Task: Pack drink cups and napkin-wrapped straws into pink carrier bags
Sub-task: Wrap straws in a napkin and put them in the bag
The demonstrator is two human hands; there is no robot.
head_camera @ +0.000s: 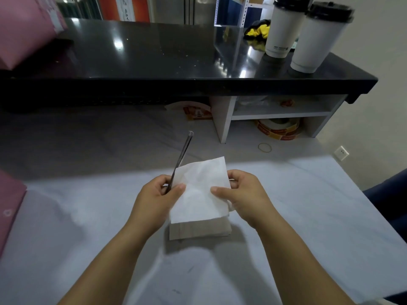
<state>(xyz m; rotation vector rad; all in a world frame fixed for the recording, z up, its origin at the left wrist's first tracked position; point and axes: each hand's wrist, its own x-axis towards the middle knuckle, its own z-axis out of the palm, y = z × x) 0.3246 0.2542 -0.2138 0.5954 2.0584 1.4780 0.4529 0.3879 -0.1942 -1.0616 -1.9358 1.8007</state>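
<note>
The person stands at a white-covered table (88, 216) that runs out in front of the black counter (154, 53), on the side nearer to them. Both hands are up over the table, well short of the counter's front edge. The left hand (154, 194) is curled around the lower end of a thin straw (184, 150) and also pinches the left edge of a white napkin (200, 190) under its thumb. The straw slants up and away from that hand, its free tip pointing toward the counter. The right hand (240, 194) pinches the napkin's right edge between thumb and curled fingers, so the sheet is spread between the two hands. Straight under the held sheet, a napkin stack (198, 231) lies flat on the table, farther from the counter than the hands.

Two tall white cups with black lids stand upright on the counter's right end, the first cup (284, 29) just beside the second cup (317, 40), which is closer to the front edge. A crumpled yellow and black cloth (258, 31) lies on the counter behind them. On the counter's far left end rests a pink bag (24, 29). Another pink bag (8, 203) lies on the table well in front of the counter, at the left. Beneath the counter's right half sits a white shelf (282, 115), with a roll of stickers (278, 128) under it and a rubber band (264, 147) on the table just in front.
</note>
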